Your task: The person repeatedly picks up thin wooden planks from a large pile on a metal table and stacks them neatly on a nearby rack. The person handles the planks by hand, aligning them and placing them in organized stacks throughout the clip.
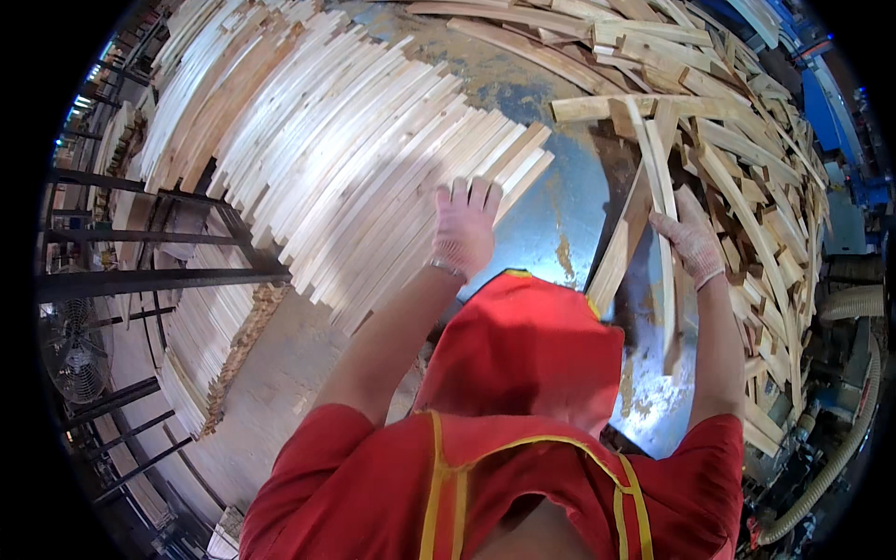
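My left hand [464, 227], in a pale knitted glove, rests with outstretched fingers at the near right end of a broad row of wooden strips [350, 154]. The strips lie side by side on a grey-blue metal table [527, 241]. On the right, my gloved right hand [691, 237] has its thumb and fingers closed around a long, slightly bowed wooden strip [657, 159]. Part of that grip is hidden behind the strip. Just left of it, another board [620, 245] slants down toward my red apron [527, 345].
A heap of jumbled wooden pieces [765, 215] fills the right side. Dark metal bars [159, 280] stand at left, near a fan [75, 350] and a lower stack of strips [210, 322]. A ribbed hose [840, 467] curves past machinery at the lower right.
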Demonstrator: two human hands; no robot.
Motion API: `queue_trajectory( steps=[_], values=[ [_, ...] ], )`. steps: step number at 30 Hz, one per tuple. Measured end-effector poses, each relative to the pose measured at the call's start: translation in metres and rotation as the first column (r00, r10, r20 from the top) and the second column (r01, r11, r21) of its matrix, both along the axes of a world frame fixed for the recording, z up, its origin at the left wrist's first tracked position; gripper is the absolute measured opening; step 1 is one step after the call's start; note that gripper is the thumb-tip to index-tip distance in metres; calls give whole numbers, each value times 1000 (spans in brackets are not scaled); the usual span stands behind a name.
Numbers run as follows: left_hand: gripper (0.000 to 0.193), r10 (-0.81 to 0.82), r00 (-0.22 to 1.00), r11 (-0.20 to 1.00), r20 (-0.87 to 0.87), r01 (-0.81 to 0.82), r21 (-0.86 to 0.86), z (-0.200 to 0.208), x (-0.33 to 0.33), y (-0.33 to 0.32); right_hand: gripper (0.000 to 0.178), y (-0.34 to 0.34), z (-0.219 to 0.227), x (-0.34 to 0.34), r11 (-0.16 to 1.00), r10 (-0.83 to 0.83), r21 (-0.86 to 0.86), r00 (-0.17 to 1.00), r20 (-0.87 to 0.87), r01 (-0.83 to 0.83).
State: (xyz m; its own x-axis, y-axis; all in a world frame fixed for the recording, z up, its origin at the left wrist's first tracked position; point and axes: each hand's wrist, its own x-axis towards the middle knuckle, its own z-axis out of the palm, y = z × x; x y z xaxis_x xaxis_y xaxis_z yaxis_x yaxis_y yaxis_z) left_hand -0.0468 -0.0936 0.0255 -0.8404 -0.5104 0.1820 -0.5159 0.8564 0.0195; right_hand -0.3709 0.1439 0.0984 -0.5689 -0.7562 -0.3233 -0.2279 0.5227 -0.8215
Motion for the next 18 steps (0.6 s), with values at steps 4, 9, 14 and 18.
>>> queue_trajectory(
  steps=[4, 9, 14, 18],
  values=[
    [65, -387, 908, 886, 161, 319, 336, 53, 20, 50, 69, 38, -5, 75, 918, -277, -177, 893, 355, 355],
    [57, -896, 443, 298, 12, 582, 757, -54, 195, 183, 77, 46, -19, 136, 872, -365, -155, 826, 429, 465],
    [45, -684, 627, 434, 374, -63, 899, -130, 369, 148, 69, -4, -41, 197, 877, -426, 9, 770, 476, 480],
    [42, -679, 586, 399, 441, -210, 893, -60, 346, 73, 39, -68, -107, 247, 787, -407, -54, 584, 702, 614]
  ],
)
